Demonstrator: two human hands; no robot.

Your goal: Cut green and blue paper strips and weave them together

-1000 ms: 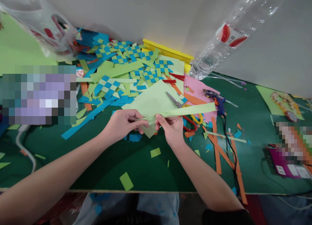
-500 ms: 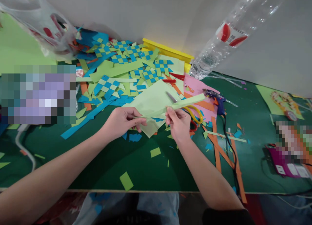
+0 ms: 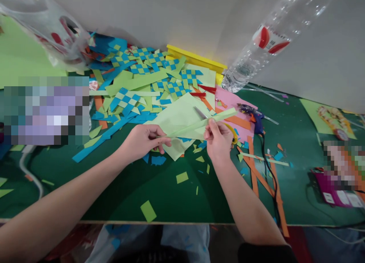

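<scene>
A long pale green paper strip point(image 3: 189, 130) stretches between my two hands, slanting up to the right. My left hand point(image 3: 148, 139) pinches its left end between thumb and fingers. Further along, my right hand point(image 3: 218, 137) grips the strip between thumb and forefinger, and the free end sticks out beyond. Under the strip lies a pale green paper sheet point(image 3: 182, 109). Scissors point(image 3: 201, 113) rest on the sheet, their yellow handle partly hidden behind my right hand. Blue and green woven paper fish point(image 3: 124, 100) are heaped behind my left hand.
A clear plastic bottle point(image 3: 242, 71) leans by the wall beside a yellow tray point(image 3: 196, 59). Pink paper point(image 3: 246, 130), orange strips point(image 3: 253, 171) and a black cable point(image 3: 266, 160) lie to the right. Paper scraps point(image 3: 148, 211) dot the green table. A plastic bag point(image 3: 68, 38) stands back left.
My right hand has slid rightward along the paper strip, away from my left hand, and now covers more of the scissors' handle. My left hand has stayed nearly still.
</scene>
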